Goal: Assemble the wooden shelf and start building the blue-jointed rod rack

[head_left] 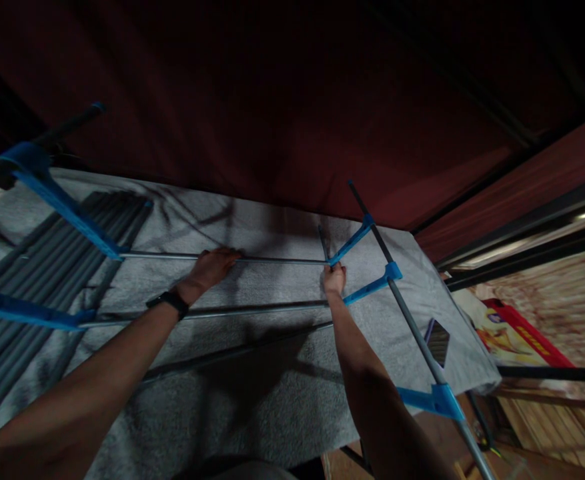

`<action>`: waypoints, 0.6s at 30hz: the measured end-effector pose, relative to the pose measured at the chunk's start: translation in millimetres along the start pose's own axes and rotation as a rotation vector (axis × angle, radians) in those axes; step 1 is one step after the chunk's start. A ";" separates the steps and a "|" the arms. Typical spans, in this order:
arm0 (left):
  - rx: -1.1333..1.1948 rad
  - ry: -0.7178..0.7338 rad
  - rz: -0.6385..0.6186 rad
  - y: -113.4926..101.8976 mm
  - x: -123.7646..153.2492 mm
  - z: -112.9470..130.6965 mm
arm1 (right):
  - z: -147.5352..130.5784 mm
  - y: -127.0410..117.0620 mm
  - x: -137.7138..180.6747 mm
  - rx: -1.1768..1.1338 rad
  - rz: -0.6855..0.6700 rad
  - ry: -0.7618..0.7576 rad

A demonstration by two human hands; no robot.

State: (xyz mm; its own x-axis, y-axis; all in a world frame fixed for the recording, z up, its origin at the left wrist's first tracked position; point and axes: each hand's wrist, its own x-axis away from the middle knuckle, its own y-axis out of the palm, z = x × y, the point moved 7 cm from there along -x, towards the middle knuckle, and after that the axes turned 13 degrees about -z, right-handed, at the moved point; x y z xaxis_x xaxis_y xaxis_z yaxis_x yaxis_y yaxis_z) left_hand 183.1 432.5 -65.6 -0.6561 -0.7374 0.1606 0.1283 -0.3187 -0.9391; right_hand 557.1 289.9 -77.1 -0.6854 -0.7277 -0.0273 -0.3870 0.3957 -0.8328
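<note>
My left hand (214, 268), with a black band on its wrist, is closed around a thin metal tube (282, 261) that runs across the cloth. At the right end of that tube, my right hand (335, 277) grips the joint where it meets a blue plastic bracket (350, 241); its fingertips are partly hidden. A second thin tube (252, 311) lies nearer me, parallel to the first, under my forearms. The blue brackets link these tubes to a long grey pole (415, 327) on the right. On the left, another blue bracket (72, 212) holds the first tube's other end.
Several grey tubes (27, 280) lie side by side at the left of the light grey cloth (272, 407). A phone (437, 341) rests by the right pole. Dark red fabric (272, 133) hangs behind the table. Beyond its right edge is a red and yellow printed package (522, 337).
</note>
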 end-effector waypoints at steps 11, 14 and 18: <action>-0.010 0.105 0.000 0.9 -0.2 3.2 | -7.7 -1.4 -2.3 0.165 -0.069 0.088; 0.017 0.113 0.006 -0.3 -0.9 4.5 | -11.3 -2.5 -2.5 0.200 -0.083 0.106; 0.036 0.139 0.005 0.8 -4.8 4.4 | -14.2 -4.8 -2.7 0.222 -0.075 0.124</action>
State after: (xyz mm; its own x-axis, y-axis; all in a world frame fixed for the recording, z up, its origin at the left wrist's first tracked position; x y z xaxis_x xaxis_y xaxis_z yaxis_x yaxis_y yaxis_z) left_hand 189.6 433.2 -65.8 -0.7517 -0.6502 0.1101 0.1568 -0.3383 -0.9279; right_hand 552.0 297.9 -65.1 -0.7355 -0.6706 0.0960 -0.3044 0.2006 -0.9312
